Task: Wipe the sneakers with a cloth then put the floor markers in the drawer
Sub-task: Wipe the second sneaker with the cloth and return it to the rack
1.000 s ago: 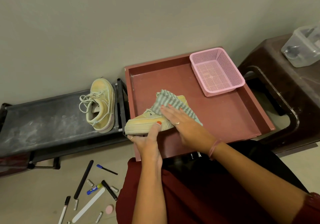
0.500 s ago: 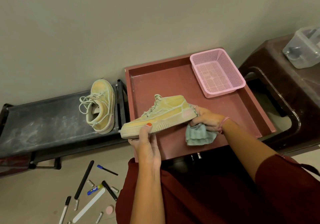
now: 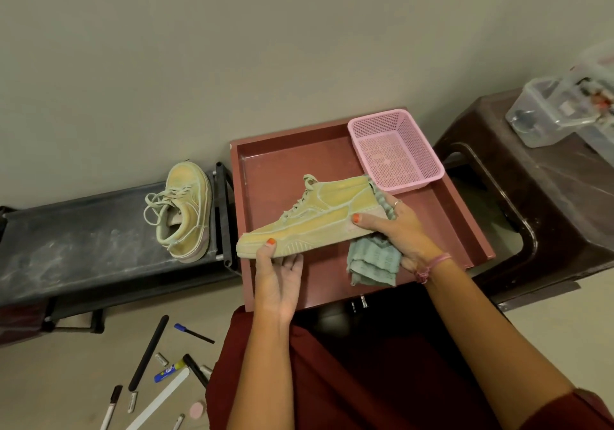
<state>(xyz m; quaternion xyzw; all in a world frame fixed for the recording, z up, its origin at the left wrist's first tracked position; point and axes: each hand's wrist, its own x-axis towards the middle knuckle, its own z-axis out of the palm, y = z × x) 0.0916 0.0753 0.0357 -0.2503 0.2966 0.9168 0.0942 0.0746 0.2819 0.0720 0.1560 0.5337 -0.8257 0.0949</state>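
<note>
I count two sneakers: one (image 3: pixel 319 217) held over the red drawer (image 3: pixel 465 223), the other (image 3: pixel 187 210) lying at the right end of the dark shoe rack (image 3: pixel 83 247). One pink basket (image 3: pixel 395 152) sits in the drawer's far right corner. Floor markers (image 3: pixel 146 351) lie scattered at bottom left; some are cut off, so I can't count them. My left hand (image 3: pixel 277 280) pinches the toe sole, thumb on top. My right hand (image 3: pixel 395 227) grips the heel with the cloth (image 3: pixel 372 260) bunched under its fingers.
</note>
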